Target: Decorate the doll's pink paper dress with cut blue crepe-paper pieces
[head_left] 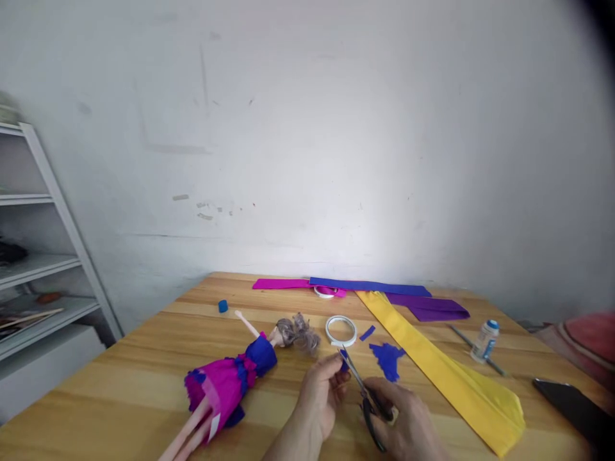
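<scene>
My left hand (321,392) pinches a small blue crepe paper piece (344,360) above the table. My right hand (402,419) grips scissors (366,400) by their black handles, and the blades reach up beside the blue piece. Whether the blades touch it I cannot tell. To the left lies a doll (225,387) in a magenta and blue paper dress, its grey hair toward my left hand. Just beyond my hands is a roll of white tape (341,331). A jagged blue scrap (387,360) and a small blue strip (368,332) lie to its right.
A yellow paper band (442,368) crosses the right side. Blue (369,285), magenta (281,283) and purple strips (432,307) lie at the back. A glue bottle (485,341), a phone (574,403) and a blue cap (223,306) are on the table. Metal shelves (62,205) stand left.
</scene>
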`<action>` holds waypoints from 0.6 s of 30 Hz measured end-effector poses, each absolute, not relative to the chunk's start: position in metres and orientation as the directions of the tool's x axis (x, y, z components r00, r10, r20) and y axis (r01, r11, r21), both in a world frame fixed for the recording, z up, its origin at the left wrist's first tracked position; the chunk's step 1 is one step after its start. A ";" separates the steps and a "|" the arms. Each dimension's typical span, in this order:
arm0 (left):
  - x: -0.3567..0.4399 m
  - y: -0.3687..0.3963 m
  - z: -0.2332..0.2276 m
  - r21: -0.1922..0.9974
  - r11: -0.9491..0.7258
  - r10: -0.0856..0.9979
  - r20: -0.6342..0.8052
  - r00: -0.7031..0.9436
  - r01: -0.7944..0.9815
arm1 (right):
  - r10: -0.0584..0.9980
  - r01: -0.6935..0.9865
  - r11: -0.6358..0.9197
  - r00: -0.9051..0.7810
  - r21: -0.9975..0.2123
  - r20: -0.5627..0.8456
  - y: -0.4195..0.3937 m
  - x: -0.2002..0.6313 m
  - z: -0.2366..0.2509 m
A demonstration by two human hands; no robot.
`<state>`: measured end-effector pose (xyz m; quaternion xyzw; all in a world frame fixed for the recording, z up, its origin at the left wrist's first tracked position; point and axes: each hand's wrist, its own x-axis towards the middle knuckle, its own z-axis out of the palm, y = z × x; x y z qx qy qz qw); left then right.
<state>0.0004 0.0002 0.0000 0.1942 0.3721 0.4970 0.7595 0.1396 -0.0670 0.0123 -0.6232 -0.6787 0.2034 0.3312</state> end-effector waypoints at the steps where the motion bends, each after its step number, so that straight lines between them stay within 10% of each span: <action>1: 0.000 0.000 0.000 0.667 0.432 0.898 -0.378 0.224 -0.607 | 0.979 0.712 0.149 -0.008 -0.686 0.204 -0.067 0.140 0.012; 18: 0.000 -0.004 0.007 0.674 0.479 0.877 -0.395 0.273 -0.563 | 0.980 0.585 0.178 -0.032 -0.791 0.196 -0.063 0.144 0.001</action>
